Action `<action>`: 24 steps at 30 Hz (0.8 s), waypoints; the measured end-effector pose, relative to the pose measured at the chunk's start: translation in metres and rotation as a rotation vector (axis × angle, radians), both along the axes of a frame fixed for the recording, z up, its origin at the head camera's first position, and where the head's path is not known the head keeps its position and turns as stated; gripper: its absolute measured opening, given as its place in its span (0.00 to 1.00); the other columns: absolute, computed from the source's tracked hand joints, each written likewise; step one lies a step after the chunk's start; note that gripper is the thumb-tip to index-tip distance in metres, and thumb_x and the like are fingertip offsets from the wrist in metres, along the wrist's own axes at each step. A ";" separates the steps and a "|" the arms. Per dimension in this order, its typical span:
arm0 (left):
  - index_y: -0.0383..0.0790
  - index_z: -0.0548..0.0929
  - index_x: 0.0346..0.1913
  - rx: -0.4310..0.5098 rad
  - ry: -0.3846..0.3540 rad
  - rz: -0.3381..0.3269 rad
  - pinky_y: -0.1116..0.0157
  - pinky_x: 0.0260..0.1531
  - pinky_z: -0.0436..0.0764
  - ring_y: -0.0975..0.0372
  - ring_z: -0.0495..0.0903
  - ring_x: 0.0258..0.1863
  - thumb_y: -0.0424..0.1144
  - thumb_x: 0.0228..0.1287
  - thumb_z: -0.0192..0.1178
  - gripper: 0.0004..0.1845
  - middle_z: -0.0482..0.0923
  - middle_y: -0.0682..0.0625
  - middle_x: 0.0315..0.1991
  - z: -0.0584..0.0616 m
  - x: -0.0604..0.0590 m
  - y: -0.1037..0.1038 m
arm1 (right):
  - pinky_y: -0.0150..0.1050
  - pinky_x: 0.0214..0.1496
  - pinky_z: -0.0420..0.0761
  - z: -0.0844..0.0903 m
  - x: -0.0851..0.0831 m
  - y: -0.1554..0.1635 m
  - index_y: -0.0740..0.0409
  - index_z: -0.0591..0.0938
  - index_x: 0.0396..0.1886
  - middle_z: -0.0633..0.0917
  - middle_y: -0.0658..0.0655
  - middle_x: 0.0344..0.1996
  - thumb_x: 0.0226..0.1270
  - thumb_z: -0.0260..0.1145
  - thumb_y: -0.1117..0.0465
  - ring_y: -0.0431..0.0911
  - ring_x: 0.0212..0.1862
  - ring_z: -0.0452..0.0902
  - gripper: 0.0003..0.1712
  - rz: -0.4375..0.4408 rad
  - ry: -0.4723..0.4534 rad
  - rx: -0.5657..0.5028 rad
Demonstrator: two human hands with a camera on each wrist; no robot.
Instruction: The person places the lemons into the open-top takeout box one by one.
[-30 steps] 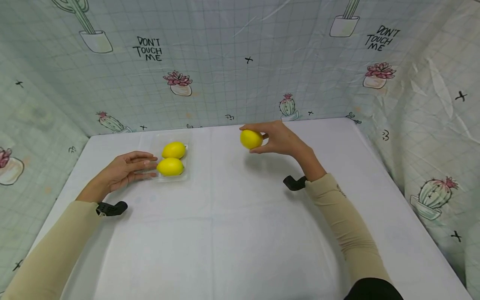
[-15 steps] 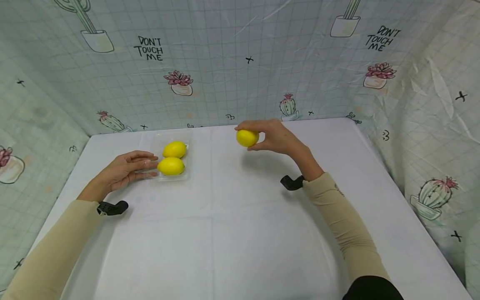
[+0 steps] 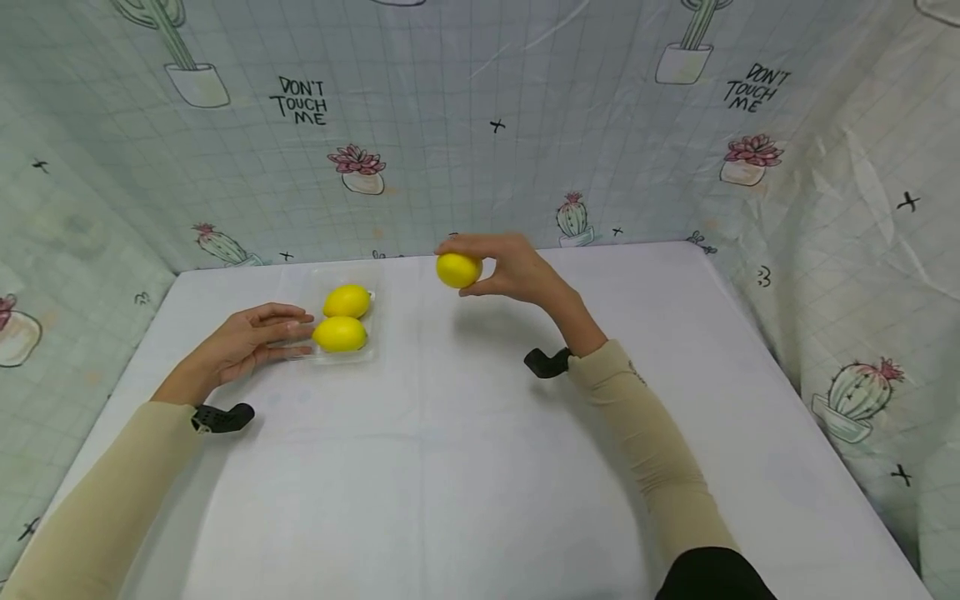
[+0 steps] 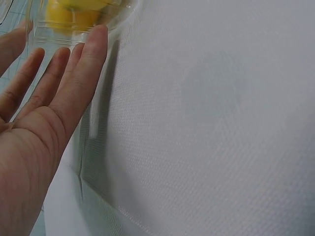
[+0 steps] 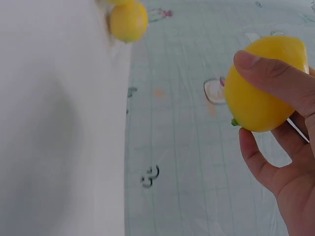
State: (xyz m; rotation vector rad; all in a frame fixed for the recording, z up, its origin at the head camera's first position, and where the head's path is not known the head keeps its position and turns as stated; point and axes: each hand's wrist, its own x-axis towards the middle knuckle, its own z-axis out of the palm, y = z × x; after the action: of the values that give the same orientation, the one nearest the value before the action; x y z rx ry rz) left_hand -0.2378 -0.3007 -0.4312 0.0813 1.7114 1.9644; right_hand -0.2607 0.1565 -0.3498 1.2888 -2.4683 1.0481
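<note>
Two yellow lemons lie in a clear plastic tray at the left of the table, the nearer lemon in front of the farther lemon. My left hand rests at the tray's left side, its fingers fairly straight; in the left wrist view the fingertips are at the clear wall. Above the table, right of the tray, my right hand grips a third lemon between thumb and fingers. The right wrist view shows this held lemon with a small green tip.
A white cloth covers the table. Behind it and at both sides hangs a patterned curtain with cactus drawings. Each wrist carries a black camera mount.
My right hand has moved left with the lemon, closer to the tray. The left hand and the two lemons in the tray stay in place. The head view has shifted slightly.
</note>
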 end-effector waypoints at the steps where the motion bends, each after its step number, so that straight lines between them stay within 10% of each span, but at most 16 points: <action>1: 0.31 0.67 0.70 -0.013 0.003 0.003 0.51 0.55 0.84 0.58 0.84 0.57 0.30 0.77 0.54 0.22 0.76 0.45 0.64 0.000 0.000 0.000 | 0.41 0.71 0.75 0.001 -0.001 -0.006 0.48 0.82 0.65 0.82 0.48 0.63 0.55 0.82 0.60 0.44 0.67 0.76 0.35 0.004 -0.011 -0.005; 24: 0.33 0.70 0.67 -0.008 0.019 -0.030 0.51 0.56 0.84 0.59 0.83 0.57 0.29 0.78 0.53 0.19 0.76 0.45 0.63 0.001 0.000 -0.004 | 0.33 0.56 0.85 0.003 -0.016 -0.076 0.48 0.81 0.67 0.82 0.49 0.64 0.54 0.83 0.58 0.42 0.62 0.78 0.38 0.068 -0.157 -0.036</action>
State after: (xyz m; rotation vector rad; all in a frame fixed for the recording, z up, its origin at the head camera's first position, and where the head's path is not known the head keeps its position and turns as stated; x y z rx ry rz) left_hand -0.2376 -0.3043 -0.4307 0.1226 1.7206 1.9402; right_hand -0.2764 0.0804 -0.3465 1.3357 -2.5203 1.2497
